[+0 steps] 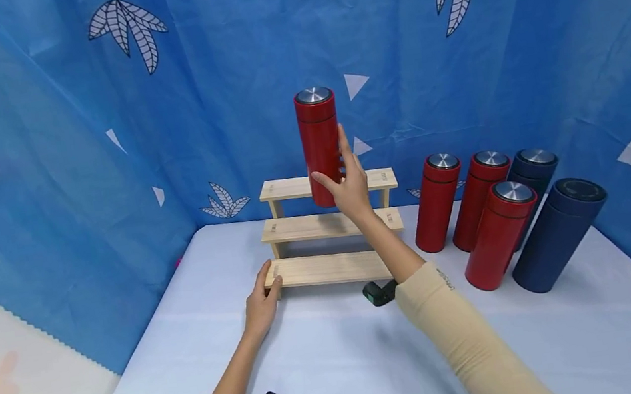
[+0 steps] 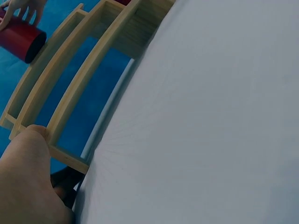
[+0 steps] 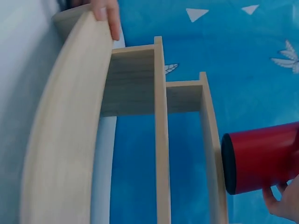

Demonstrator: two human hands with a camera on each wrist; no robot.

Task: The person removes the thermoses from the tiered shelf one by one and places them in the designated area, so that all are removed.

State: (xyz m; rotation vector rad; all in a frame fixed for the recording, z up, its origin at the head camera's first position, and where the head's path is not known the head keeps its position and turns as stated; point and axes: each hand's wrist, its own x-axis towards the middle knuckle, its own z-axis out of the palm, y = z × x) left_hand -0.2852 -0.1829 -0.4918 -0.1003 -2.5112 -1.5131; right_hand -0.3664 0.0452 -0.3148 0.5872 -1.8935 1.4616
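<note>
My right hand holds a red thermos bottle with a silver lid upright at the three-step wooden display stand. The bottle's dark base is close to the top step; whether they touch I cannot tell. At the stand's left end, my left hand grips the lowest step, its thumb near the corner. The left wrist view shows this hand at the stand's end and the red bottle beyond the top step.
Right of the stand stand three red thermos bottles and two dark blue ones, close together. A white cloth covers the table. Behind it hangs a blue patterned curtain.
</note>
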